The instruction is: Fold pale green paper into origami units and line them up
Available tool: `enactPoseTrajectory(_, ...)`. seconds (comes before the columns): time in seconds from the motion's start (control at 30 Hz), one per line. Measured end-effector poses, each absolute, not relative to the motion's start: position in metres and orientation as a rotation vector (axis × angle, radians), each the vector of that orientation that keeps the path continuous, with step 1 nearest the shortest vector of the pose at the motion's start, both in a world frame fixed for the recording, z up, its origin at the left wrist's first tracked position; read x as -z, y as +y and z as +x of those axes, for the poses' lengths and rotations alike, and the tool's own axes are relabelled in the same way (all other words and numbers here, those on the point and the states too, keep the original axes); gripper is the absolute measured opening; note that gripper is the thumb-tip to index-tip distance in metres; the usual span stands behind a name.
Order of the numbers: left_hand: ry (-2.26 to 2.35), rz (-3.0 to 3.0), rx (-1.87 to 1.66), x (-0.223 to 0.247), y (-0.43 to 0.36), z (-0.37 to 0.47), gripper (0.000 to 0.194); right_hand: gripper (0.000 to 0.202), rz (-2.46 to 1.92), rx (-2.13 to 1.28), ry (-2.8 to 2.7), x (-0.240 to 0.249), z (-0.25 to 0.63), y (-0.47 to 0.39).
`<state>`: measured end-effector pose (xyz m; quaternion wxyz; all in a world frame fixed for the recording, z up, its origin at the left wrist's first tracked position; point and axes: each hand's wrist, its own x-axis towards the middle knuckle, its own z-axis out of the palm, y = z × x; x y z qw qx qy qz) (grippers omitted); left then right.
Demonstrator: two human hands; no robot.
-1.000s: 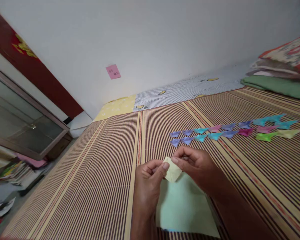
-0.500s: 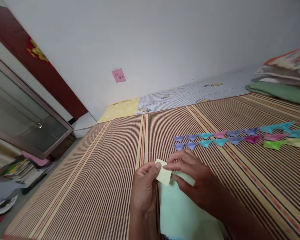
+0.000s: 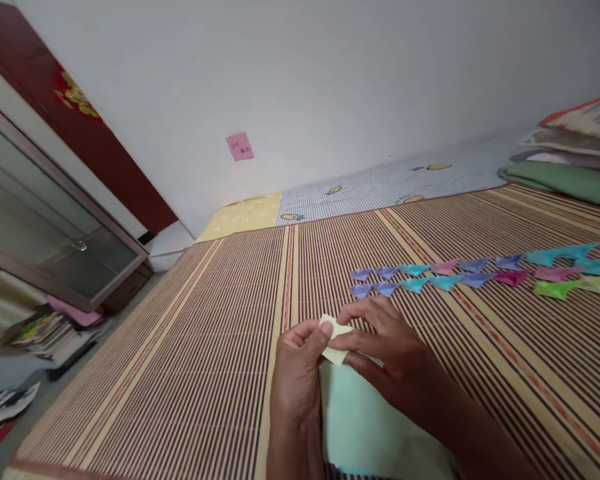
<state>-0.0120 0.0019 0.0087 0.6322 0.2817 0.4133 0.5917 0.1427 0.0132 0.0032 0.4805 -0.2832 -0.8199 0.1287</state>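
A small pale-yellow piece of paper (image 3: 334, 354) is held up between my two hands, above the striped mat. My left hand (image 3: 303, 360) pinches its left side, with the thumb lying on the face of the paper. From the right, my right hand (image 3: 387, 343) grips the same paper; its index finger lies across the front and the other fingertips are near the edges. Below the hands lies a pale-green flat board or sheet (image 3: 365, 420), partly covered by my right arm. Beyond them, folded paper pieces (image 3: 445, 283) in several colours stand in two rows.
The striped mat (image 3: 205, 347) covers the bed up to a patterned sheet (image 3: 360, 197) by the wall. Folded bedding (image 3: 565, 180) is stacked at the far right. A pink note (image 3: 240, 147) sticks to the wall. Books (image 3: 50, 333) lie low at the left, below a glass-panelled door (image 3: 70, 220).
Both hands and the paper have shifted slightly right in view. My right fingers have closed in over the paper, covering more of its right side.
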Motion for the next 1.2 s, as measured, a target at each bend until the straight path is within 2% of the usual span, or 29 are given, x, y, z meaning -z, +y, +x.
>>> enactPoseTrajectory(0.27, 1.041, 0.801, -1.358, -0.001, 0.002, -0.013, 0.031, 0.017, -0.734, -0.235, -2.057, -0.007, 0.140, 0.013)
enactPoseTrajectory(0.8, 1.084, 1.087, -1.364, -0.009, -0.002, -0.015, 0.020, 0.016, -0.826, -0.433, -1.810, -0.006, 0.134, 0.008)
enactPoseTrajectory(1.1, 1.160, 1.272, -1.300, -0.015, -0.005, -0.018, 0.025, 0.015, -0.821, -0.504, -1.821, -0.005, 0.137, 0.009)
enactPoseTrajectory(1.2, 1.162, 1.286, -1.290, -0.015, -0.007, -0.018, 0.037, 0.015, -0.816, -0.527, -1.826, -0.004, 0.138, 0.010)
